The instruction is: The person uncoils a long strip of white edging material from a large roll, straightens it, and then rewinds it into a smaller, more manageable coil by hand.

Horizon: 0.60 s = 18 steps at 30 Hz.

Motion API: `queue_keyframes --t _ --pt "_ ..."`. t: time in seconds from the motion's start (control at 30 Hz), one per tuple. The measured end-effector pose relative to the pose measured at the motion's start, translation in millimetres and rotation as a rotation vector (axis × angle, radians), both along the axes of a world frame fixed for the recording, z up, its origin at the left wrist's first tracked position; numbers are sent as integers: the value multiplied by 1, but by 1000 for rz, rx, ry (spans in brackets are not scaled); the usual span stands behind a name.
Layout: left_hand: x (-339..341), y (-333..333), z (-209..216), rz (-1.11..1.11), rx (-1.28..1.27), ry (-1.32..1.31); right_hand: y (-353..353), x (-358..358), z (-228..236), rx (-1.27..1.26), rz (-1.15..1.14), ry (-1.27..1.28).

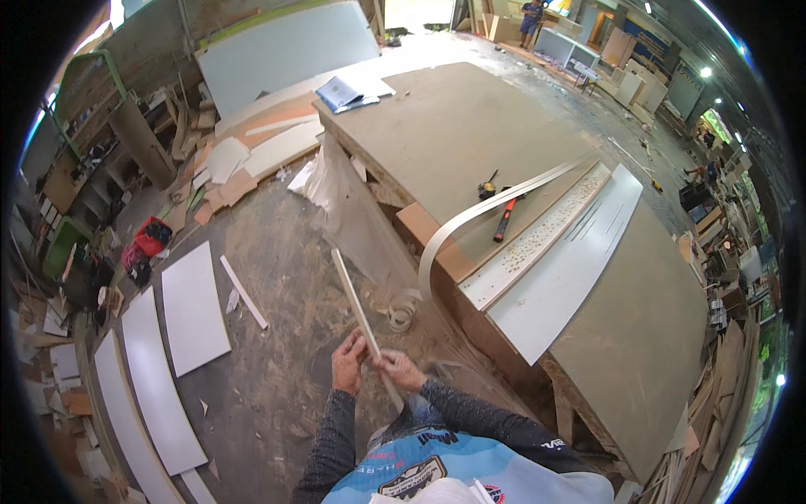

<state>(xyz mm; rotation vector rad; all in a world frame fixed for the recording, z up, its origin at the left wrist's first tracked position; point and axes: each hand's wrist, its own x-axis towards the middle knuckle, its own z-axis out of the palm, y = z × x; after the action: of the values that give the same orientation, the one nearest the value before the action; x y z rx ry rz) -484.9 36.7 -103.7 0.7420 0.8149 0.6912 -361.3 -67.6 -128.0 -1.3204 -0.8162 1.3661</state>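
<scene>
In front of my body I hold a long, narrow white-faced board on edge, tilted, its far end pointing away from me. My left hand is closed on its left side. Just right of it, my right hand grips the same board with its fingers at the edge. Beyond my right hand a loose coil of pale edge banding hangs low by the workbench. Its strip arches up and runs across the bench top. The board's near end sits close to my legs.
On the bench lie a hammer, a tape measure, a speckled white strip, a white panel and papers. White panels and a narrow offcut lie on the floor at left, near a red bag. Another person stands far off.
</scene>
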Motion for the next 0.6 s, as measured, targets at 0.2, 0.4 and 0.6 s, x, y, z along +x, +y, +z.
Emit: queue_keyframes --t 0.2,0.4,0.6 --pt "-20 44 -41 138 -217 167 105 107 14 30 -408 -502" --pt "-75 69 -147 96 -370 489 258 270 32 -22 -724 -534" --pt "-154 74 -220 -517 -70 1392 399 330 44 -40 -830 -628"
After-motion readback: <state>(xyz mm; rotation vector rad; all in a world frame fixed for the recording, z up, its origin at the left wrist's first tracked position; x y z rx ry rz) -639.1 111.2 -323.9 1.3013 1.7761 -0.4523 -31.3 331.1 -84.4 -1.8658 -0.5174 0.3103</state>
